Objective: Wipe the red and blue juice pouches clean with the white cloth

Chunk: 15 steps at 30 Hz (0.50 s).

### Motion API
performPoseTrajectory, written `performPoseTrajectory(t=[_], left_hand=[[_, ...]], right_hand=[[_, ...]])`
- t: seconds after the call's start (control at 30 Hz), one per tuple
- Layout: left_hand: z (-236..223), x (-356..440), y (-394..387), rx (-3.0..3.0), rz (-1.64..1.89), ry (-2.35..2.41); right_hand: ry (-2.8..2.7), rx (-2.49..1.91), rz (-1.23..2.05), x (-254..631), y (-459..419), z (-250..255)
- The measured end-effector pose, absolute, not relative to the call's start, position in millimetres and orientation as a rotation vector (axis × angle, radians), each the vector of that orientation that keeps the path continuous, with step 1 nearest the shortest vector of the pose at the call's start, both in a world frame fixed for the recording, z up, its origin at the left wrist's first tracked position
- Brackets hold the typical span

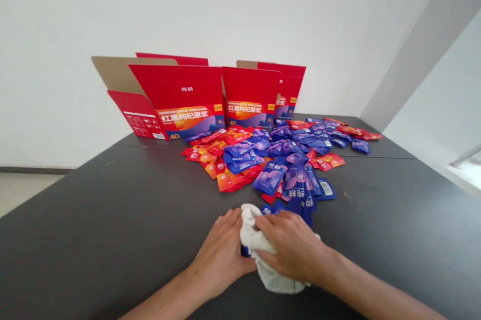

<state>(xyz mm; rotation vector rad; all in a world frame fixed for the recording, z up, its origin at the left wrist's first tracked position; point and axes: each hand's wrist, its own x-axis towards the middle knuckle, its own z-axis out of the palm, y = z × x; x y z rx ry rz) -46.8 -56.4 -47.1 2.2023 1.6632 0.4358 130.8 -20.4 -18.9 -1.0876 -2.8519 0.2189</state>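
My right hand (pixel 295 245) is closed on a crumpled white cloth (pixel 280 280), which hangs below its fingers. The cloth presses against a dark blue sachet (pixel 245 251), mostly hidden between my hands. My left hand (pixel 220 245) is closed at the sachet's left side, its thumb reaching under the cloth. Just beyond my hands begins a loose heap of blue sachets (pixel 270 176) and red-orange sachets (pixel 228 180) with white print.
Red printed cartons with raised flaps stand behind the heap: a large one (pixel 176 79) at left, another (pixel 251 84) in the middle, a third (pixel 291 84) at right. All rest on a dark grey table (pixel 131 220) against a white wall.
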Motion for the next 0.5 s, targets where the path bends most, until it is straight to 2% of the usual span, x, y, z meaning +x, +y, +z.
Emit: performPoseTrajectory(t=[0.1, 0.23, 0.33, 0.5], left_hand=[[-46.6, -45.9, -56.7, 2.205, 0.435, 1.676], [-37.4, -43.5, -59.2, 2.176, 0.441, 1.688], [-30.2, -49.6, -56.9, 2.09, 0.444, 1.66], [-19.4, -88.3, -36.3, 1.956, 0.497, 1.45]], right_hand=[[-2.878, -1.081, 0.239, 129.9, -21.7, -17.1], [-2.664, -1.494, 0.141, 147.2, -4.4, -17.6], [-2.415, -1.567, 0.393, 166.8, 14.5, -17.8], [-1.999, -1.296, 0.858, 187.9, 32.7, -16.6]])
